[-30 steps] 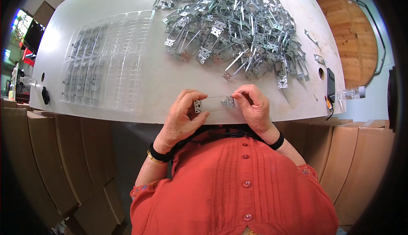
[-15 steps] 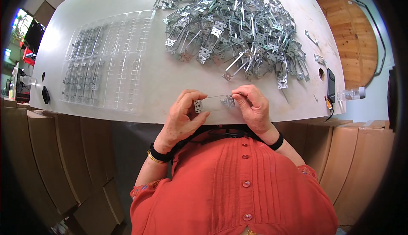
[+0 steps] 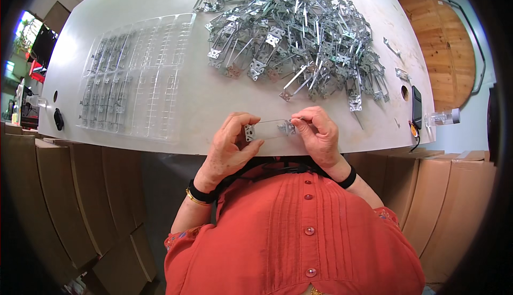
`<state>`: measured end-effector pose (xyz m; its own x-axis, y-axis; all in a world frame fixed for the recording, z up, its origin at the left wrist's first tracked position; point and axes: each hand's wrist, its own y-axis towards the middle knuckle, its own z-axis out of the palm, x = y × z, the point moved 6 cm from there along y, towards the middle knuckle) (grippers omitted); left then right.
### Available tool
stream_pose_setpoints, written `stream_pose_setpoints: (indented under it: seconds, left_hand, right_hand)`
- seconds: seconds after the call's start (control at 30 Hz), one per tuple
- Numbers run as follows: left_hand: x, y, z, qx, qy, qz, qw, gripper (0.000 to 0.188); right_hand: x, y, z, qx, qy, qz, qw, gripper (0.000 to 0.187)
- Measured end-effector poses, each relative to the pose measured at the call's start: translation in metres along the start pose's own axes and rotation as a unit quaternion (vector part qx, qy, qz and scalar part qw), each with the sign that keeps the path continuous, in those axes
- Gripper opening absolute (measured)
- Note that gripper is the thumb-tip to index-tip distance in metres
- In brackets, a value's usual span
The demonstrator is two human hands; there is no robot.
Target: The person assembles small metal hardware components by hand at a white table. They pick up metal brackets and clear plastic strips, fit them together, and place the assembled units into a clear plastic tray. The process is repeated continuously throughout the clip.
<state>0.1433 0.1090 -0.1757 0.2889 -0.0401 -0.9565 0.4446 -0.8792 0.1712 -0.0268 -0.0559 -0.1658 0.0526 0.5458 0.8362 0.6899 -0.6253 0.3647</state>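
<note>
Between my two hands, over the front edge of the table, is a metal bracket (image 3: 250, 132) with perforated end plates joined by thin rods. My left hand (image 3: 232, 140) grips its left end plate between thumb and fingers. At the other end, my right hand (image 3: 317, 135) pinches the bracket near its right plate. Beyond my hands lies a large tangled heap of similar metal brackets (image 3: 299, 33). To the left, a clear plastic tray (image 3: 155, 103) carries rows of brackets in its left part, while its right slots hold none.
On the right side lie a loose bracket (image 3: 402, 74), a dark phone-like device (image 3: 417, 105) and a clear bottle (image 3: 443, 118). A small black object (image 3: 58, 119) sits at the left edge. Cardboard boxes (image 3: 454, 188) flank me on both sides. A round wooden board (image 3: 441, 49) stands beyond the table.
</note>
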Motion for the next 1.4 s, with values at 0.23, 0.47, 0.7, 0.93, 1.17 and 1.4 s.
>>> stream_pose_setpoints:
  seconds: [0.23,0.47,0.7,0.93,1.17,1.4]
  left_hand:
    - [0.004,-0.001,0.001,0.000,0.003,0.001,1.000,0.046]
    - [0.014,-0.003,0.003,0.015,-0.014,-0.012,1.000,0.048]
    - [0.009,-0.002,0.002,0.014,-0.007,-0.011,1.000,0.047]
    - [0.010,-0.003,0.003,0.006,-0.005,-0.006,1.000,0.046]
    - [0.011,-0.002,0.003,0.012,-0.016,-0.009,1.000,0.047]
    - [0.015,-0.005,0.004,0.005,-0.025,-0.039,0.999,0.047]
  right_hand:
    - [0.005,0.002,-0.001,0.005,-0.015,-0.005,1.000,0.011]
    - [0.008,0.005,0.000,0.008,-0.018,-0.012,1.000,0.011]
    - [0.004,0.004,-0.002,0.014,-0.015,0.001,1.000,0.011]
    - [0.000,0.001,-0.001,0.010,0.016,0.009,1.000,0.011]
    - [0.006,0.002,-0.001,0.004,-0.020,-0.033,0.999,0.012]
    - [0.010,-0.001,-0.013,-0.019,-0.007,-0.037,0.999,0.014]
